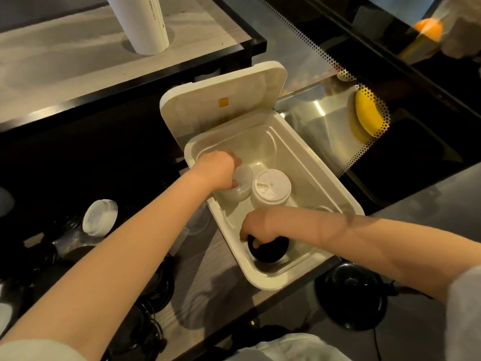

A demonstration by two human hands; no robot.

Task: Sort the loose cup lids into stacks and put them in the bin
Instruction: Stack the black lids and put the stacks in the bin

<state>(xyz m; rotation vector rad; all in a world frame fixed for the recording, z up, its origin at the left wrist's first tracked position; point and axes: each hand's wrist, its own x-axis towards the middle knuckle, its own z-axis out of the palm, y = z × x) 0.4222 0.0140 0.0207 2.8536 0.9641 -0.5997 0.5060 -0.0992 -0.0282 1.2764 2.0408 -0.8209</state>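
Observation:
A white bin [346, 201] stands open in the middle, its hinged lid [223, 100] leaning back. Inside, my left hand [221, 170] grips a stack of clear lids [240, 188] at the bin's left wall. Beside it stands a stack of white lids [270, 190]. My right hand [257, 225] reaches into the near corner and grips a stack of black lids [268, 252]. A short stack of white lids [100, 217] lies on the counter to the left, among clear lids [70, 241] and black lids [156, 287].
A black round object [351, 293] sits on the counter right of the bin. A tall white tube [141, 22] stands on the grey shelf at the back. A glass display case [338, 105] with yellow food lies behind the bin.

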